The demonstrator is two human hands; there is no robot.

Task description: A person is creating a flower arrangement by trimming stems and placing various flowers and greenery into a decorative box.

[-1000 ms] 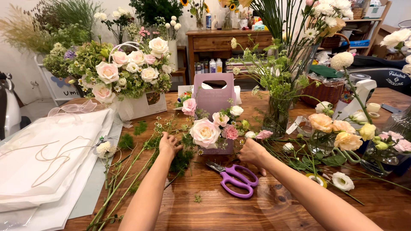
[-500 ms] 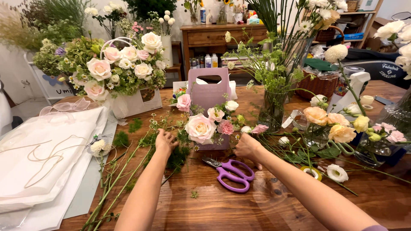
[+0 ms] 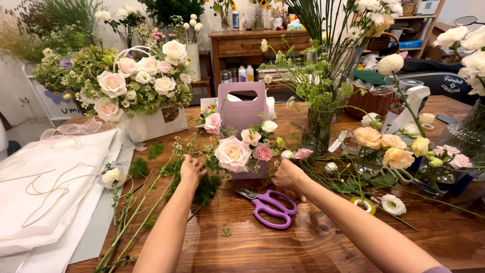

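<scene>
Two bare forearms show from the lower edge, with no watch, bracelet or ring visible on either. The left hand [image 3: 192,171] and its arm are uncovered as far as the frame shows. The right hand [image 3: 289,175] is bare too; at the bottom right corner, a sliver of pale lilac sleeve hem shows at the upper arm.

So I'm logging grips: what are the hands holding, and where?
Both hands, left hand and right hand, touch the pink flower box at its base sides; a firm grip cannot be told.
</scene>
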